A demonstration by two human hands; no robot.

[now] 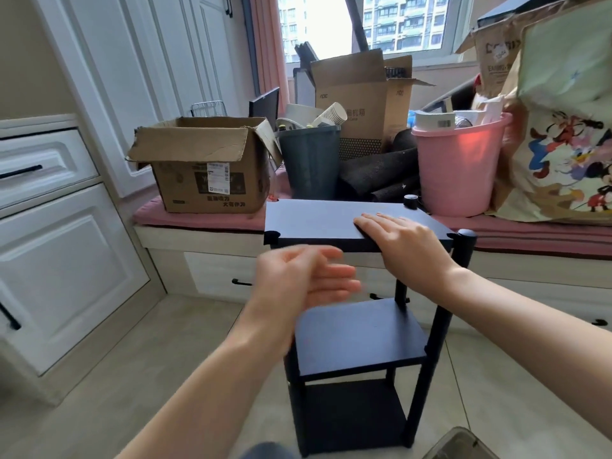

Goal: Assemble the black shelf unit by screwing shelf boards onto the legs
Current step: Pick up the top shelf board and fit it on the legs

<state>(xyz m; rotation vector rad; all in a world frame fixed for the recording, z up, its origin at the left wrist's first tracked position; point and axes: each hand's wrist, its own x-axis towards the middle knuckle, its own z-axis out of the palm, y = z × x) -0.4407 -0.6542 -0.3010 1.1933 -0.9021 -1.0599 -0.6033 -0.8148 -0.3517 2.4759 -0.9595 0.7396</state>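
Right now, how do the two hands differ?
The right hand lies flat, palm down, on the top black shelf board, sharp in view. The left hand hovers in front of that board's near edge, touching nothing, fingers straight, blurred. Both are open and hold nothing.

— Where are your hands?
— Your right hand (402, 241) lies flat, fingers (374, 223) straight, on the top black rectangular shelf board (318, 218). Your left hand (298, 279) hovers blurred, fingers relaxed, just below its front edge.
— And the black shelf unit (356, 346)?
— Upright on the tiled floor (142, 352), black round legs (430, 356) rising at the right corners.
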